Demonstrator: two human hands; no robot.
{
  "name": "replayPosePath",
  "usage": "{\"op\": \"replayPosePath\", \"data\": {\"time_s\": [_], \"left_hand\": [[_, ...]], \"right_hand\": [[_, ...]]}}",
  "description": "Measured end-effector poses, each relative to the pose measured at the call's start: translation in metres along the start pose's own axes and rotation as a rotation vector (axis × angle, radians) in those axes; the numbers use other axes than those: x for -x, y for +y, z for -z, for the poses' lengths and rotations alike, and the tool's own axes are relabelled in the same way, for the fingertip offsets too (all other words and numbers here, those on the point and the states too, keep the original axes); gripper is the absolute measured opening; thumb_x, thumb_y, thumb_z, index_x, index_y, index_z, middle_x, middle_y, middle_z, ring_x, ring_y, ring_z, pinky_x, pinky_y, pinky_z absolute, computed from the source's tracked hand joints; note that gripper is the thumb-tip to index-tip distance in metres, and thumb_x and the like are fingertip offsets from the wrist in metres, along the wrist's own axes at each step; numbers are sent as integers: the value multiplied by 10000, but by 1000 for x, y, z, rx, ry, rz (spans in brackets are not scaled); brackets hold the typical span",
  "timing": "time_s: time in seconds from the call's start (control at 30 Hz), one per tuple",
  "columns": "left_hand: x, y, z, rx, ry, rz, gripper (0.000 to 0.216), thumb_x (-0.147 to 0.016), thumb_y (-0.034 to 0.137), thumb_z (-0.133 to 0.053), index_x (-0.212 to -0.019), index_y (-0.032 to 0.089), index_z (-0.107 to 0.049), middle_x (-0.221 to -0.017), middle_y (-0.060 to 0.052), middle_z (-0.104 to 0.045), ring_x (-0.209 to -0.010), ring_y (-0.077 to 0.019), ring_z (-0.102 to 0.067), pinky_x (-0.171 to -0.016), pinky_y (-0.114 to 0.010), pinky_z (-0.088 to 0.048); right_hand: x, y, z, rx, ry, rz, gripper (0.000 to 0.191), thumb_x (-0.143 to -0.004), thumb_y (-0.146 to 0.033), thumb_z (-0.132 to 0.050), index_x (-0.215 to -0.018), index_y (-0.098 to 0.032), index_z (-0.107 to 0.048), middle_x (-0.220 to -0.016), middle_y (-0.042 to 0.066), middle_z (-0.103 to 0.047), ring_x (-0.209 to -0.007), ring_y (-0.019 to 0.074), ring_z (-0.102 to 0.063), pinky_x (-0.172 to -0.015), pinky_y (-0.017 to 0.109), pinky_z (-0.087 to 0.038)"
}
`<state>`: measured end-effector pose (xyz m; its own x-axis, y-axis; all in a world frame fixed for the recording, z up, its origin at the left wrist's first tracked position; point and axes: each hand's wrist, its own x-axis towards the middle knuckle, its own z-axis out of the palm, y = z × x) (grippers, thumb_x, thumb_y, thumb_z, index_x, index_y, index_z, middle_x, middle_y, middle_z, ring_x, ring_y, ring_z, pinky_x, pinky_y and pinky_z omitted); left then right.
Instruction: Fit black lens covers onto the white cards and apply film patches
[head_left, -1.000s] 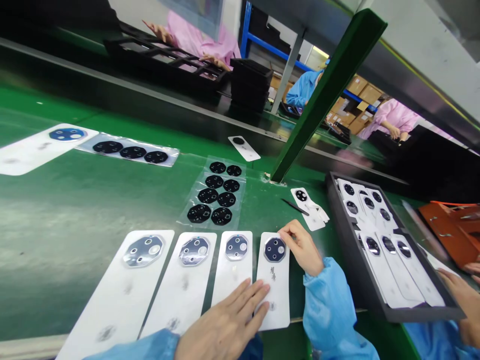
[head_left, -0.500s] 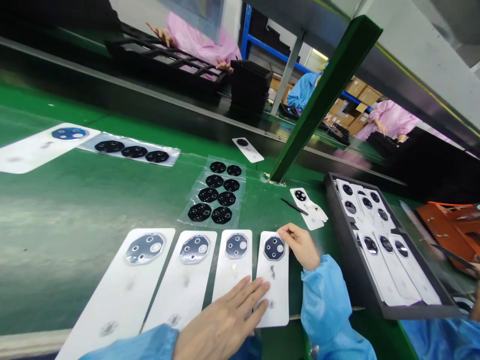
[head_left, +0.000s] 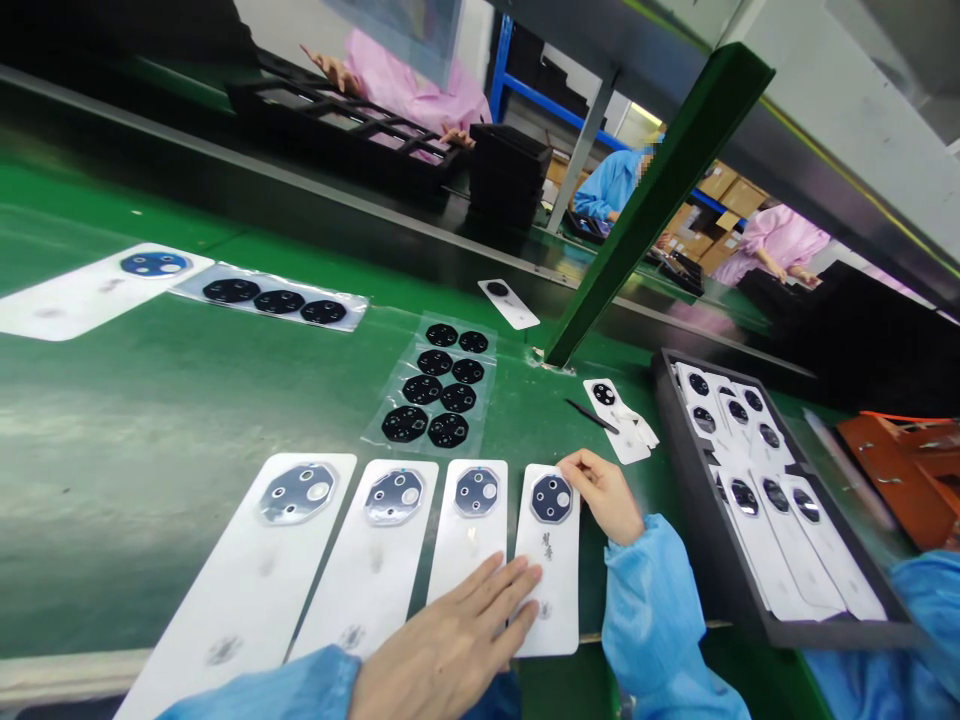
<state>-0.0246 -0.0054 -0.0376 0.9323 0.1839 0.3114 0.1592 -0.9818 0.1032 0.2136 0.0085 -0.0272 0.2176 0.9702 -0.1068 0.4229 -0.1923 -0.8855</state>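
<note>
White phone-back panel (head_left: 561, 570), rightmost of a front row of four, lies flat near the bench's front edge; dark octagonal disc (head_left: 551, 497) at its top, dark characters below. Left hand (head_left: 450, 625) palm down, fingers extended and slightly parted, reaching over the neighbouring panel (head_left: 466, 535) onto this one's lower left; grip open, nothing clasped. Right hand (head_left: 606, 497) comes in from the right, wrist bent, thumb and forefinger drawn together at the upper right corner; cannot tell whether they pinch the edge or only touch it. Both forearms in loose blue sleeves (head_left: 652, 590).

Surface: green worktop (head_left: 187, 420), glossy. Beyond the row, a clear film sheet (head_left: 375, 425) with eight black octagons; farther left, a clear strip (head_left: 196, 285) of three. Near the right hand, a slim black tool (head_left: 589, 413) touches another white panel (head_left: 626, 442). Right: dark grey tray (head_left: 832, 632) of similar panels.

Room: green post (head_left: 660, 200) slanting at the worktop's far side; behind, stacked black trays (head_left: 510, 175), co-workers in pink and blue, cardboard boxes (head_left: 739, 198) on blue shelving.
</note>
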Motion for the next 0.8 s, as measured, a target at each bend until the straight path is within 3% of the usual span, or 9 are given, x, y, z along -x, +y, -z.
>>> {"op": "replayPosePath", "data": {"time_s": [0.8], "left_hand": [[-2, -1, 6, -2, 16, 6, 271, -929, 208, -445, -1176, 157, -543, -1293, -87, -545, -1179, -195, -520, -991, -356, -408]], "right_hand": [[4, -5, -2, -18, 30, -4, 273, -810, -445, -548, -746, -184, -590, -568, -24, -535, -458, 104, -485, -409, 215, -389]]}}
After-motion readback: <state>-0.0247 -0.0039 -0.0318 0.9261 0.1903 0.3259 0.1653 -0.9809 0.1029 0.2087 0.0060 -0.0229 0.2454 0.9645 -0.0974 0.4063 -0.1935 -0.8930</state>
